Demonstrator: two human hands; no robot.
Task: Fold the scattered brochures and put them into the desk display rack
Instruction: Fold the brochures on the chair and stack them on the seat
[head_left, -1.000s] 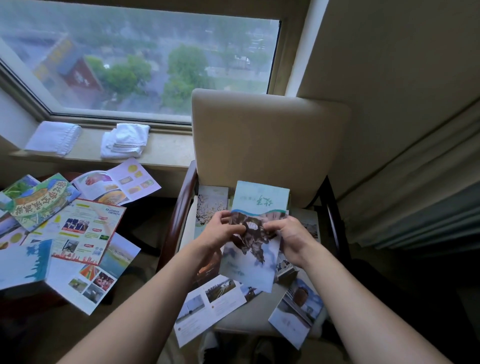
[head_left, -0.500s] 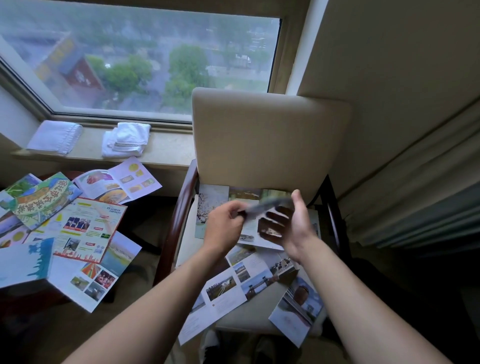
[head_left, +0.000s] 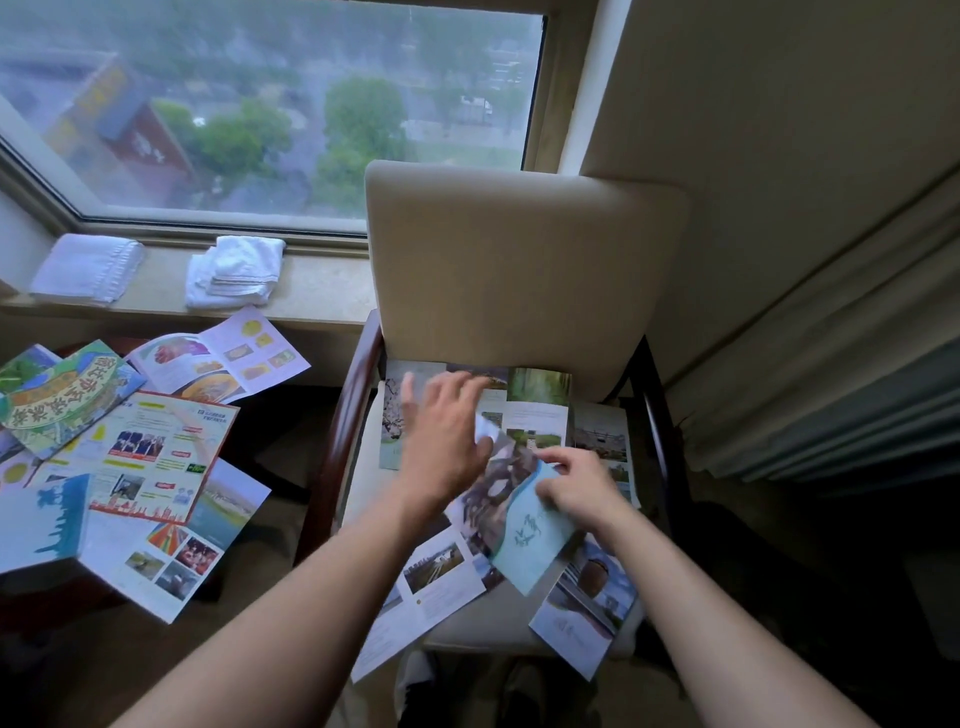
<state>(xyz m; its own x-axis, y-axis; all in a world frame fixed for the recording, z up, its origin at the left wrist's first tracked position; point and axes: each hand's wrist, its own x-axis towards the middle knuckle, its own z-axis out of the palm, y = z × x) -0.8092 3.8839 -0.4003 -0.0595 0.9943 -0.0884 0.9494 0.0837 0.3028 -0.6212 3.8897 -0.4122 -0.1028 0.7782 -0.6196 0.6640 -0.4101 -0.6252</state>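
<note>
Head-camera view: two bare forearms reach over a cream upholstered armchair with dark wooden arms (head_left: 524, 270), its seat littered with unfolded brochures. The right hand (head_left: 574, 486) pinches the pale blue brochure with a dark branch photo (head_left: 524, 525), which lies tilted across the other sheets near the seat's front. The left hand (head_left: 444, 439) hovers open, fingers spread and motion-blurred, just beside that brochure's upper edge and gripping nothing. Behind the hands, a photo-panel brochure with green landscape pictures (head_left: 535, 402) lies flat against the chair back. More colourful leaflets (head_left: 156, 452) crowd a low dark table at left. Two folded white towels (head_left: 236, 273) rest on the beige windowsill (head_left: 322, 291) beneath the rain-blurred window (head_left: 270, 104).
</note>
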